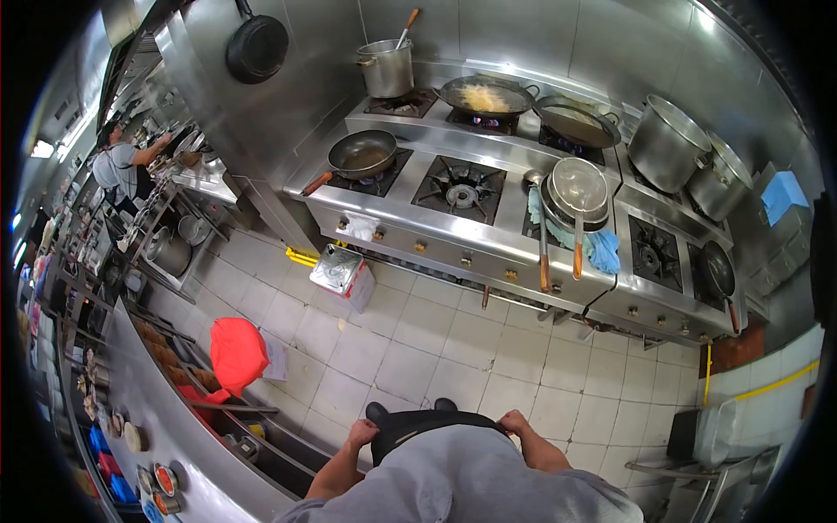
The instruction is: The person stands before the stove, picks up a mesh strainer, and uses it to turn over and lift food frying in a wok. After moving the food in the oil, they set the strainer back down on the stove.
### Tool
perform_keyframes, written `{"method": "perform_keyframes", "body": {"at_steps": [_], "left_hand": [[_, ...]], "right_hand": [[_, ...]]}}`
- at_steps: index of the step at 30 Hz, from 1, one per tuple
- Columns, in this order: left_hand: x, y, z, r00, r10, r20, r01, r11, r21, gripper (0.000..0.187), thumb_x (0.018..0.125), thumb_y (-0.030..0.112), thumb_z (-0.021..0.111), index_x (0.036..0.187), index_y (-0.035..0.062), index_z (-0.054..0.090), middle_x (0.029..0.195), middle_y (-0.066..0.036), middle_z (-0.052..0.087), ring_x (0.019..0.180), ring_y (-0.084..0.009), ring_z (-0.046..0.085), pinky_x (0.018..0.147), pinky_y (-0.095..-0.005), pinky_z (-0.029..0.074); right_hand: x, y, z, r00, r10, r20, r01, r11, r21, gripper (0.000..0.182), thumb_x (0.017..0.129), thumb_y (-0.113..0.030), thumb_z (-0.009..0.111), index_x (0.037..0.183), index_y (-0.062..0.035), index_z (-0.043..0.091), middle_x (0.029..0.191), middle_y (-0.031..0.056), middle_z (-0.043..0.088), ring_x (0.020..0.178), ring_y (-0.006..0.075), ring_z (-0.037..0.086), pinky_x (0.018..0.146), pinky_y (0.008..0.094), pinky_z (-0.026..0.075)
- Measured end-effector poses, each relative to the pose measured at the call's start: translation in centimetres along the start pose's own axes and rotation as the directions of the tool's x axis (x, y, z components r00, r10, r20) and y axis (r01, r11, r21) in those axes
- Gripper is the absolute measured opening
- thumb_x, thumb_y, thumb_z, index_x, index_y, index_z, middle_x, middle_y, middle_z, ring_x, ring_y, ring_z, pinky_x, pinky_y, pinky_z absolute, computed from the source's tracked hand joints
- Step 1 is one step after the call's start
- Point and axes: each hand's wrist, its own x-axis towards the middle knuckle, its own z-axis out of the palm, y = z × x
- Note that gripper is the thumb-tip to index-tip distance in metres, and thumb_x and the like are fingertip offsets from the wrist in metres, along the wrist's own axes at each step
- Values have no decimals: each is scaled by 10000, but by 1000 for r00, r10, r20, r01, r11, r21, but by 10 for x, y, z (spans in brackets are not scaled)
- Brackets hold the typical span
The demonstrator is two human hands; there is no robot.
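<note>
My left hand (363, 432) is closed at one side of the black apron (405, 429) at my waist, its fingers curled at the cloth's edge. At the opposite side, my right hand (514, 423) is closed too, pinching the apron's other edge. The cloth stretches between both hands, below my grey shirt (445, 471). The tips of my dark shoes (445, 404) show on the tiles just past the apron. Both hands are well away from the stove.
Ahead is a steel stove (384, 205) with a frying pan (363, 154), a wok of frying food (485, 96), strainers (577, 186) and stockpots (669, 142). A foil-topped tin (338, 268) and red bag (237, 356) stand on the floor. Far left, another person (122, 166) works.
</note>
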Motion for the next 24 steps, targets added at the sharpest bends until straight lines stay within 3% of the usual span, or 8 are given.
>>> {"method": "perform_keyframes", "body": {"at_steps": [2,6,11,17,24], "left_hand": [[-1,-2,1,1000,-1,-15,0,1000,-24,237,643,226,661,811,60,657,787,-124,650,750,-228,623,704,-327,489],[-12,-8,9,996,53,-72,-55,998,-26,250,644,225,661,813,41,652,768,-119,649,731,-218,622,680,-320,491],[-25,-11,8,998,9,-62,-14,997,-72,262,646,228,653,813,26,650,765,-119,650,730,-217,622,677,-320,489],[-15,-27,7,999,-41,-11,40,994,-104,272,645,235,646,820,27,651,804,-129,649,764,-223,619,711,-318,484],[-25,-20,10,998,-54,-45,50,994,-97,288,635,239,643,838,35,655,844,-138,649,807,-242,618,744,-327,480]], "right_hand": [[-3,-7,2,1000,-29,-13,29,1000,-3,164,669,-129,637,663,35,643,513,69,535,438,125,482,395,285,390],[10,-6,4,999,-29,26,30,999,-28,175,678,-141,622,660,33,632,543,78,560,454,133,519,412,273,435],[17,-13,0,1000,-24,-6,24,1000,17,194,681,-156,621,640,33,615,576,100,593,471,167,567,446,276,490],[11,-20,5,1000,-16,27,14,998,55,194,671,-162,645,670,31,631,596,95,600,509,154,578,443,266,485],[3,-9,7,998,-59,20,59,998,-29,123,640,-100,650,670,19,638,575,88,581,465,148,530,381,273,393]]}}
